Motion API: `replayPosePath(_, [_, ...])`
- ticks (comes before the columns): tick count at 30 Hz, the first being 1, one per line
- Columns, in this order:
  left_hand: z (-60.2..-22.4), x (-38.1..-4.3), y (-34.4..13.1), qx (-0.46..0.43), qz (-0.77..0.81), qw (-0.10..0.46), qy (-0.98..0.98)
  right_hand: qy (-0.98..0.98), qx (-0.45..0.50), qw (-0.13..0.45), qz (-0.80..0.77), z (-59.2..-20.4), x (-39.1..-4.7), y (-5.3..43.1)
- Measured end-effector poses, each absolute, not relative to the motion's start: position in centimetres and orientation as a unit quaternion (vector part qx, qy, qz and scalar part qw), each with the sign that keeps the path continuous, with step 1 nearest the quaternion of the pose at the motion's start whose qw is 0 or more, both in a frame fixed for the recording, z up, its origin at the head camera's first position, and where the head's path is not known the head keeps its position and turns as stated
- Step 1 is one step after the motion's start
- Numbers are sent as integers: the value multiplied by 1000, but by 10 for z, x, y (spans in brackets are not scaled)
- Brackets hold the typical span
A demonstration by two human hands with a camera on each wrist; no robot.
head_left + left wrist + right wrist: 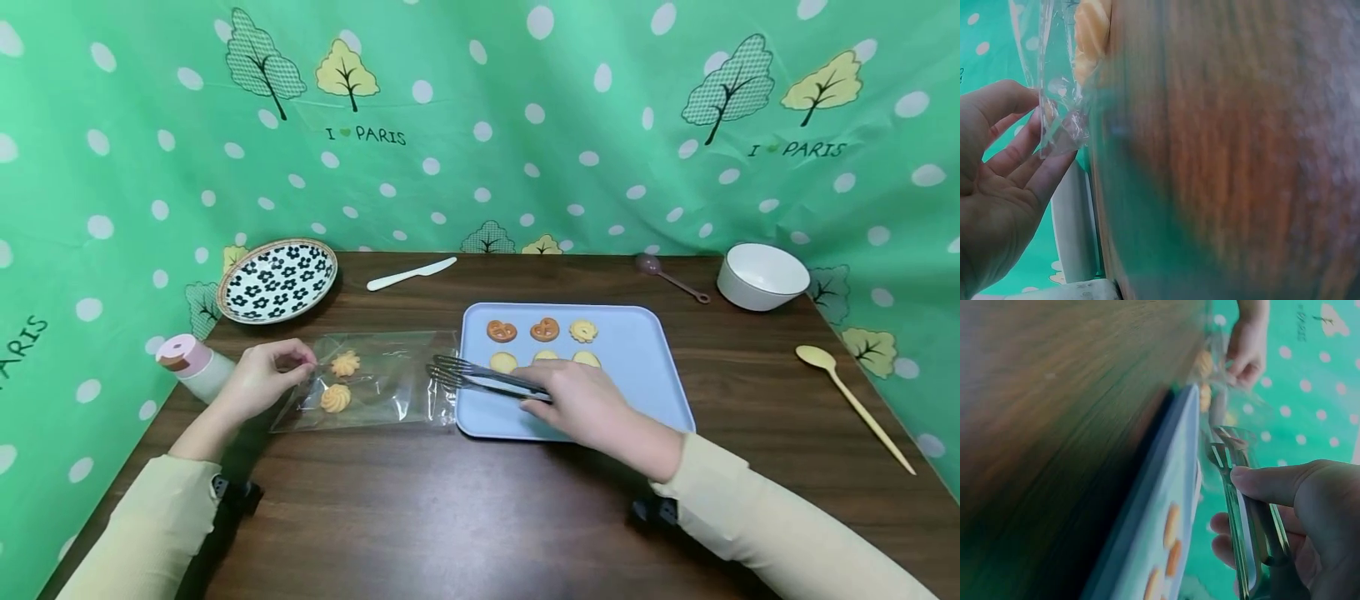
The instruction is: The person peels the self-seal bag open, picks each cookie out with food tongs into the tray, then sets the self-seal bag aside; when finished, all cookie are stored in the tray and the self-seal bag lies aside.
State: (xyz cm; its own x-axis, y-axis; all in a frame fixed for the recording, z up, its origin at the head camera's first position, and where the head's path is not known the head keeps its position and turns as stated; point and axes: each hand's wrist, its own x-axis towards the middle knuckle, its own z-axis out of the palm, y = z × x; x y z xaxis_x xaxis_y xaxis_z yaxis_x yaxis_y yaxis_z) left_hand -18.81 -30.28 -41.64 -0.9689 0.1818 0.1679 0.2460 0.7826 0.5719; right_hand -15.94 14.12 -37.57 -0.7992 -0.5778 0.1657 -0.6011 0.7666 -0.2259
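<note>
My left hand (262,377) pinches the left end of a clear plastic bag (386,400) between thumb and fingers. Inside the bag lie two piped cookies, a star-shaped one (346,363) and a swirled one (335,398). In my right hand (585,404) I grip dark tongs (491,372) with forked tips, held over the blue tray's left side. Their tips reach over the bag's right end, apart from each other, with nothing seen between them. On the blue tray (637,392) sit two pretzel cookies (502,331), a scalloped cookie (583,331) and round pale ones (503,362), partly hidden by my right hand.
Behind the bag are a flower-patterned plate (281,279) and a white knife (412,273). A pink-capped bottle (197,367) stands beside my left hand. To the right are a brown spoon (671,279), a white bowl (761,279) and a yellow spoon (855,404).
</note>
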Motion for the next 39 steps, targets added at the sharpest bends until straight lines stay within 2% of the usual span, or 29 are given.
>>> replayPosePath(17, [-417,-193,-299,-112,-320,50,-939,-932,353,17,78,-389,-194,52])
replayPosePath(32, [-416,-191,-299,-113,-313,57,-941,-936,348,-12,39,-398,-209,13])
replayPosePath(39, [-418,-191,-299,-115,-313,64,-941,-937,345,-7,46,-400,-209,3])
